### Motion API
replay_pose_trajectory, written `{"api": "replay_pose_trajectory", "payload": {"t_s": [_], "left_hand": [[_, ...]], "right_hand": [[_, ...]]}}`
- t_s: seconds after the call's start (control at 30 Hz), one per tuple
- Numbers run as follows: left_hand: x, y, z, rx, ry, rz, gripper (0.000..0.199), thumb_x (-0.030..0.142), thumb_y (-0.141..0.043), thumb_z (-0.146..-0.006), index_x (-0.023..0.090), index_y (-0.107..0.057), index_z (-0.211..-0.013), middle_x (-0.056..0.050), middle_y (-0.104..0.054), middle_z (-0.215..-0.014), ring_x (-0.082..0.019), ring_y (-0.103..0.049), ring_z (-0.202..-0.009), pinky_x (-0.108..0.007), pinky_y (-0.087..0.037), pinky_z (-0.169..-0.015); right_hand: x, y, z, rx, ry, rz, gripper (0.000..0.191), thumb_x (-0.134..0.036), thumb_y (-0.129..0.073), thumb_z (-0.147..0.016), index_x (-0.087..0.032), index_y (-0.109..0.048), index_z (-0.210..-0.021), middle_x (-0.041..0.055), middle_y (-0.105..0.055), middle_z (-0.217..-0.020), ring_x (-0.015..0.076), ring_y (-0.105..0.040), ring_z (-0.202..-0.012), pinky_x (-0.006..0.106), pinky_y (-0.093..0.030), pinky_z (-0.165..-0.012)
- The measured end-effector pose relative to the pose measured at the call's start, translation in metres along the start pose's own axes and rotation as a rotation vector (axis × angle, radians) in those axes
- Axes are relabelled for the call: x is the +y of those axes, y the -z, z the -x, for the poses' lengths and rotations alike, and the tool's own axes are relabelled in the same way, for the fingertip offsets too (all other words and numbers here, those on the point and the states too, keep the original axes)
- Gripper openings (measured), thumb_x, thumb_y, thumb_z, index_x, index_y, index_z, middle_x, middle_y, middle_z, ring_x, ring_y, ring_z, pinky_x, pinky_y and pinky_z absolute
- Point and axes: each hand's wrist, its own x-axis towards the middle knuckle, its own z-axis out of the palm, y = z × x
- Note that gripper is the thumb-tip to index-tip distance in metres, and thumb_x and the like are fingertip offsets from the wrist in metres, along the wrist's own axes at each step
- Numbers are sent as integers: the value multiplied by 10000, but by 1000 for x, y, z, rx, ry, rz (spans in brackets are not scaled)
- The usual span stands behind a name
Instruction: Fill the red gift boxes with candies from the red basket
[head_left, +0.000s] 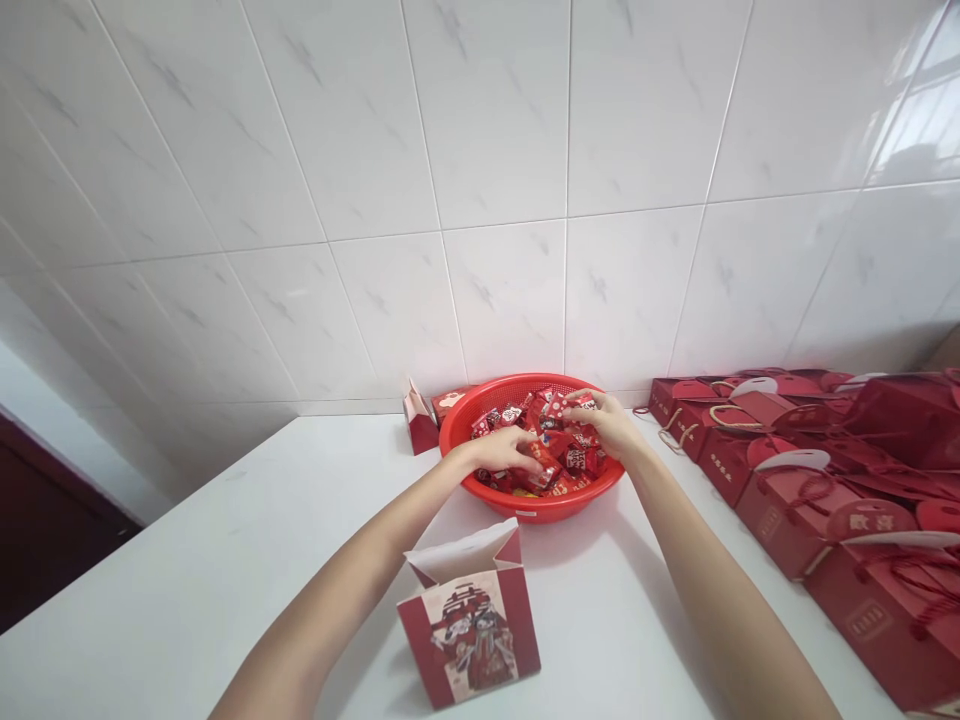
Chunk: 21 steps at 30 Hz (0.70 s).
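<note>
A round red plastic basket [534,512] stands against the wall, full of small wrapped candies [576,458], mostly red. My left hand [504,450] reaches over its left side, thumb and fingers apart among the candies; nothing is visibly held. At the basket's right side, my right hand [606,424] has its fingers closed around a red wrapped candy [582,402], partly hidden by the fingers. In front of the basket, between my forearms, a dark red paper gift box [472,640] with a printed couple stands upright with its top unfolded.
Many red gift boxes [787,510] with cord handles stand packed along the right side of the white table [300,540]. Behind the basket's left side are a small upright red box [421,424] and another red box [448,401]. A white tiled wall [495,300] rises behind.
</note>
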Motion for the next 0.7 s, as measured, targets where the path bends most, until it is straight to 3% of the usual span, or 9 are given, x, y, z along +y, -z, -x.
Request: {"api": "replay_pose_trajectory", "payload": {"t_s": [0.13, 0.3, 0.5, 0.7], "left_hand": [[1, 2, -3, 157, -27, 117, 236, 383, -689, -732, 157, -626, -703, -1, -645, -702, -153, -568, -676, -258, -448, -643], [3, 0, -3, 235, -29, 193, 259, 395, -680, -736, 153, -613, -671, 11, -618, -642, -145, -527, -636, -273, -439, -643], [9, 1, 0, 251, -26, 217, 222, 364, -675, -708, 145, -681, -673, -19, -683, -669, -158, -558, -633, -270, -448, -633], [25, 8, 9, 220, -72, 253, 205, 241, -532, -703, 167, -677, -578, -35, -707, -651, -184, -655, -710, -290, -512, -738]], "right_hand": [[0, 3, -4, 53, 16, -87, 348, -249, -830, -490, -200, -646, -783, -14, -673, -738, 152, -629, -702, 256, -522, -608], [-4, 3, -1, 38, 5, -168, 362, -282, -867, -487, -204, -658, -772, 0, -686, -779, 169, -636, -744, 272, -533, -614], [-10, -4, 6, -48, -3, -238, 385, -303, -907, -491, -197, -662, -769, -4, -692, -788, 193, -657, -833, 394, -593, -805], [-16, -22, 14, -149, 1, -250, 401, -286, -903, -543, -195, -671, -858, 0, -708, -799, 181, -662, -789, 378, -599, -728]]}}
